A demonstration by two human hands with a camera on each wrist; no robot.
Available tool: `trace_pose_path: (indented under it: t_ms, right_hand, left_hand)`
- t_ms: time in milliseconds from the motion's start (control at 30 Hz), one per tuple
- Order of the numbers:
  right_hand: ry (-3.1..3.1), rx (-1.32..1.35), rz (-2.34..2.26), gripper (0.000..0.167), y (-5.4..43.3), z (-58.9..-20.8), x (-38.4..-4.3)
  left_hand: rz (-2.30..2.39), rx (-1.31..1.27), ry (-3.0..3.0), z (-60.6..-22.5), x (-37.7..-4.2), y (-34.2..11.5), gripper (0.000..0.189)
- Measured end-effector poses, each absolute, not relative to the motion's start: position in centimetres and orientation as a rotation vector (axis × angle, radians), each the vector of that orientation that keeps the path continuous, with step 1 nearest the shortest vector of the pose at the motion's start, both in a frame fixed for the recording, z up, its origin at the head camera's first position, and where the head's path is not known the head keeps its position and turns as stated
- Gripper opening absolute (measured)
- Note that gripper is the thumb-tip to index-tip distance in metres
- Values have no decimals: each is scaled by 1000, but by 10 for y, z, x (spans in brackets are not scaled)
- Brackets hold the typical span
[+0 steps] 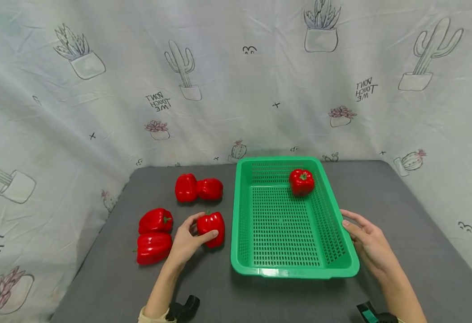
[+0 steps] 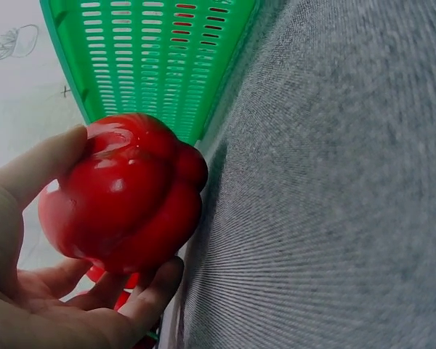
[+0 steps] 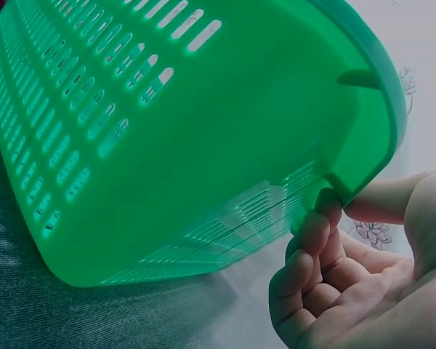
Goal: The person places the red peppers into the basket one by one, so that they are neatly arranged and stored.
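Inside the left hand (image 1: pixel 186 241): a glossy red bell pepper (image 1: pixel 216 220), filling seemingly just begun

Thumb and fingers pinch this pepper just left of a green, rectangular, slotted plastic basket (image 1: pixel 241 215); whether it is lifted off the grey cloth-textured table (image 1: pixel 296 300), I cannot tell. The right hand (image 1: pixel 371 244) grips the basket's right rim between thumb and fingers. Beyond those fingers, one upright red pepper (image 1: pixel 301 184) already sits inside. Past the left fingertips lies a touching pair of red peppers (image 1: pixel 185 188); left of those fingers, another red pair (image 1: pixel 154 248). By that count, one seems done, five remain.
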State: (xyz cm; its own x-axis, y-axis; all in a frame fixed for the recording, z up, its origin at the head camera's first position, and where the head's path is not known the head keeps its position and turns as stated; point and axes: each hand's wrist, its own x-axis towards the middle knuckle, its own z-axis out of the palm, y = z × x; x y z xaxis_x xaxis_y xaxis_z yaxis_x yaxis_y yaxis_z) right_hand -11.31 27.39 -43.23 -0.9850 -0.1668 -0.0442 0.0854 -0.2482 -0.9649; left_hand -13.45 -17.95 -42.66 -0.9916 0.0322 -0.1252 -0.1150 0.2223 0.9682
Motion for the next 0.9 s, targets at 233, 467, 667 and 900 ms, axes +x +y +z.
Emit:
trace_pose_path:
  t_ms: [233,467,667,900]
  right_hand:
    - [1832,-59,-2348,36,275,-435,-115]
    - [1781,-78,-2361,34,276,-436,-114]
    - [1762,-97,-2371,34,276,-435,-115]
    - [1764,-102,-2381,34,275,-437,-115]
  left_hand:
    - [1924,-99,2367,-426,-135,-178,66]
    - [1945,-144,2386,-429,-135,-176,65]
    - [2014,-181,2447,-449,-146,-183,70]
    - [2084,-144,2447,-438,-147,-180,70]
